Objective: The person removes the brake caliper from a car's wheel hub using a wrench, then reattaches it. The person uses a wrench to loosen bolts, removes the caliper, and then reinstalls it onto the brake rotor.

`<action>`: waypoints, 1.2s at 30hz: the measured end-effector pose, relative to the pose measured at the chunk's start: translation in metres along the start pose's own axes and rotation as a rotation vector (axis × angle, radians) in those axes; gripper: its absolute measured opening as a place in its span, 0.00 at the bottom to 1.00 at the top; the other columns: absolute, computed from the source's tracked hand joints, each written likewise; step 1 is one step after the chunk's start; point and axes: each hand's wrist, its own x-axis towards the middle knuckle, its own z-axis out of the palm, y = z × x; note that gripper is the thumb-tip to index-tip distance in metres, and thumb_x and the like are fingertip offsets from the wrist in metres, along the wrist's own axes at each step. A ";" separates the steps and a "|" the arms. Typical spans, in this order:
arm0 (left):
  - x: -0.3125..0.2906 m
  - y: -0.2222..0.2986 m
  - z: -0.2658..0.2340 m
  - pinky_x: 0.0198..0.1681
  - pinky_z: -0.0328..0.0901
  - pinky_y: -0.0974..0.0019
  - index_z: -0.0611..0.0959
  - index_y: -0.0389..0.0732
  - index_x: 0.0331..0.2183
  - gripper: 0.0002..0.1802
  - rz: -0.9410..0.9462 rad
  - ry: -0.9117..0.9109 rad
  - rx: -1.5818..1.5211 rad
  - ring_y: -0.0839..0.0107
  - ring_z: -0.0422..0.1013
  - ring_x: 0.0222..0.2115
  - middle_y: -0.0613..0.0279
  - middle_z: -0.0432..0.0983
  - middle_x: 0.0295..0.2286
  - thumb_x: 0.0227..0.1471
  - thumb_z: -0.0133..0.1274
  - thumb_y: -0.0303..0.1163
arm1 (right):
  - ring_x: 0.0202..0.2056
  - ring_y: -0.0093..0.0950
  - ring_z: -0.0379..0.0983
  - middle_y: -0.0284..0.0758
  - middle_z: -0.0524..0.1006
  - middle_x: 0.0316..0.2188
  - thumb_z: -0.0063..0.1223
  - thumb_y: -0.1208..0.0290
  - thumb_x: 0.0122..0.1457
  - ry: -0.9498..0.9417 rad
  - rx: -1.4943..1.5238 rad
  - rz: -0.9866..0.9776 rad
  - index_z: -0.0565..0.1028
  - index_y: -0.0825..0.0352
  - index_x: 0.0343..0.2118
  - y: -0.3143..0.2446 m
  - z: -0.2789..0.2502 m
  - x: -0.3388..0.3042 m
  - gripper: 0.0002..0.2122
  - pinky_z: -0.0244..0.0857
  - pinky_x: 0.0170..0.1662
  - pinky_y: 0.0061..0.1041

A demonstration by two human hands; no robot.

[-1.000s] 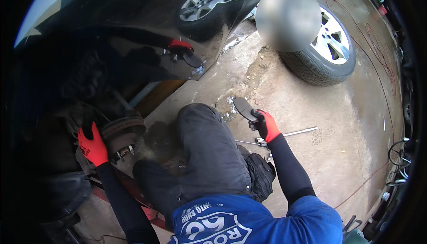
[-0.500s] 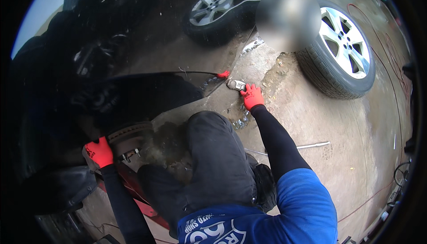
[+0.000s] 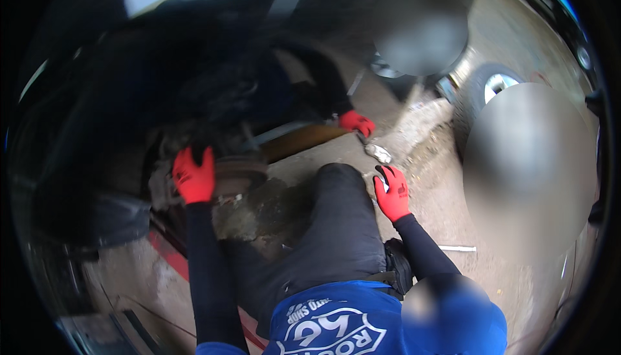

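Observation:
My left hand (image 3: 194,177), in a red glove, is at the wheel hub, beside the brake disc (image 3: 240,177). Its thumb and fingers are spread, and dark parts behind hide its fingertips. Over the concrete, to the right of my knee, is my red-gloved right hand (image 3: 393,194). Its fingers curl around a small pale thing that I cannot make out. Just beyond it on the floor lies a silver tool head (image 3: 378,153), its kind unclear. A glossy dark car panel shows a reflected red glove (image 3: 357,122).
A thin metal bar (image 3: 458,248) lies on the floor to my right. Farther off stands a tire on its rim (image 3: 475,99), partly behind a blurred patch. Red metal bars (image 3: 169,256) run low beside my left forearm. A black plastic part (image 3: 97,219) is at the left.
The view has shifted. My right hand has drawn back slightly from the silver tool head toward me. My left hand has moved up and inward over the hub, its fingers now spread.

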 end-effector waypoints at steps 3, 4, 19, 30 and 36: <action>0.003 0.009 -0.006 0.58 0.61 0.52 0.81 0.32 0.46 0.30 0.011 -0.024 -0.064 0.49 0.69 0.52 0.42 0.77 0.47 0.55 0.55 0.51 | 0.46 0.47 0.72 0.46 0.77 0.44 0.60 0.72 0.54 -0.121 0.101 -0.273 0.77 0.69 0.46 -0.067 0.007 0.019 0.16 0.66 0.51 0.40; 0.003 0.005 -0.011 0.58 0.61 0.52 0.80 0.33 0.47 0.30 0.034 -0.019 -0.100 0.49 0.70 0.52 0.42 0.77 0.46 0.56 0.54 0.51 | 0.46 0.47 0.72 0.46 0.77 0.43 0.61 0.72 0.54 -0.147 0.148 -0.346 0.77 0.69 0.46 -0.095 0.014 0.027 0.16 0.66 0.51 0.40; -0.144 -0.148 0.023 0.46 0.66 0.65 0.80 0.33 0.45 0.15 -1.110 0.363 -1.044 0.68 0.73 0.38 0.57 0.80 0.37 0.59 0.54 0.32 | 0.43 0.45 0.75 0.46 0.78 0.40 0.56 0.68 0.60 -0.324 0.381 -0.573 0.77 0.71 0.41 -0.308 0.175 0.125 0.12 0.67 0.48 0.35; -0.129 -0.176 0.106 0.44 0.64 0.74 0.82 0.37 0.46 0.14 -0.929 0.267 -1.846 0.80 0.71 0.39 0.70 0.79 0.38 0.63 0.52 0.35 | 0.37 0.34 0.76 0.43 0.80 0.35 0.54 0.65 0.64 -0.287 0.227 -0.645 0.77 0.73 0.42 -0.299 0.208 0.112 0.14 0.67 0.47 0.29; -0.109 -0.201 0.099 0.47 0.64 0.74 0.83 0.37 0.45 0.18 -0.859 -0.025 -1.894 0.80 0.73 0.42 0.69 0.81 0.40 0.57 0.56 0.38 | 0.49 0.34 0.72 0.43 0.78 0.46 0.49 0.67 0.66 -0.454 0.185 -0.446 0.75 0.74 0.49 -0.304 0.197 0.116 0.15 0.61 0.56 0.30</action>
